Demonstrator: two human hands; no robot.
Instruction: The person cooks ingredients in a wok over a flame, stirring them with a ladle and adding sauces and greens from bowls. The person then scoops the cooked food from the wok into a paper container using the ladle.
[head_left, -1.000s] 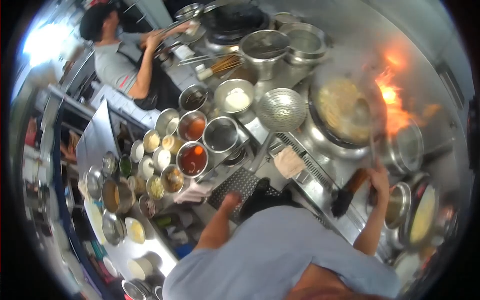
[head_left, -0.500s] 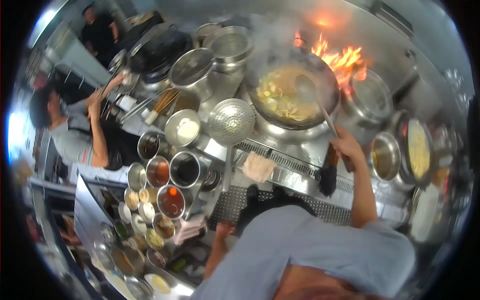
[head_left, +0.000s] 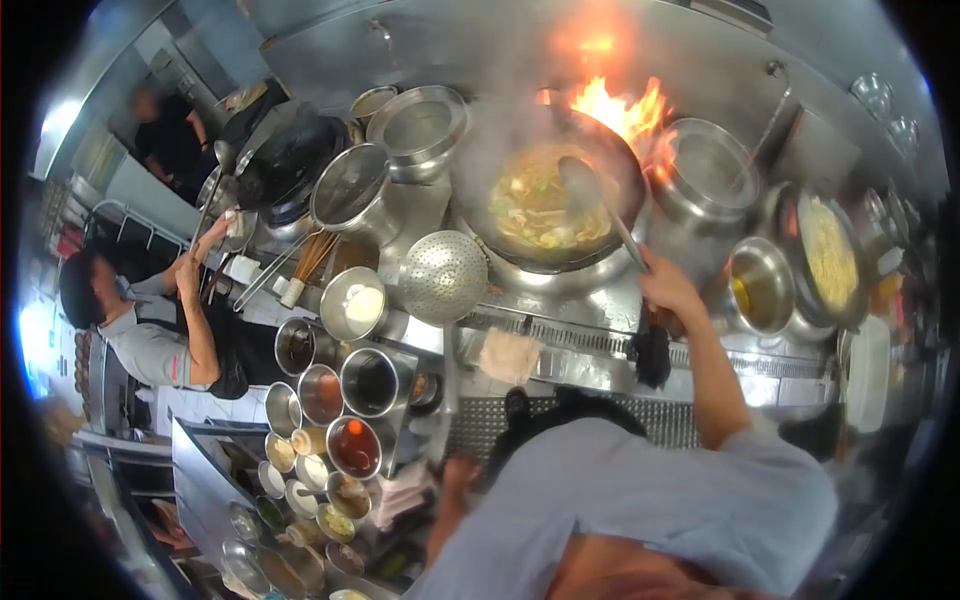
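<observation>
Right hand (head_left: 671, 287): closed around the handle of a ladle (head_left: 578, 176), with the ladle's bowl in the food (head_left: 545, 232) inside the wok (head_left: 622, 165). The wok sits on the stove to the front. Left hand (head_left: 459, 472): low at the person's side, near a pink cloth (head_left: 404, 494). Nothing is seen in it, but blur hides the fingers; whether they are spread or curled cannot be told.

Change noted: the view has swung, bringing the wok nearer the middle than it was a second ago. The ladle remains in the right hand and its bowl remains in the wok, so the work there is judged unbroken. The food appears wet, with pale and green pieces, and haze hangs over it.

Flames (head_left: 622, 108) still rise behind the wok's far edge, toward a metal pot (head_left: 704, 168) on its right. This is judged a heat hazard to the right arm.

Nearby: a dark brush (head_left: 652, 360) is below the right hand. A strainer (head_left: 443, 277) lies to the left of the wok, and a pale cloth (head_left: 509, 357) is on the stove's front edge. At far left, a co-worker (head_left: 160, 345) grips a long-handled tool (head_left: 208, 200).
</observation>
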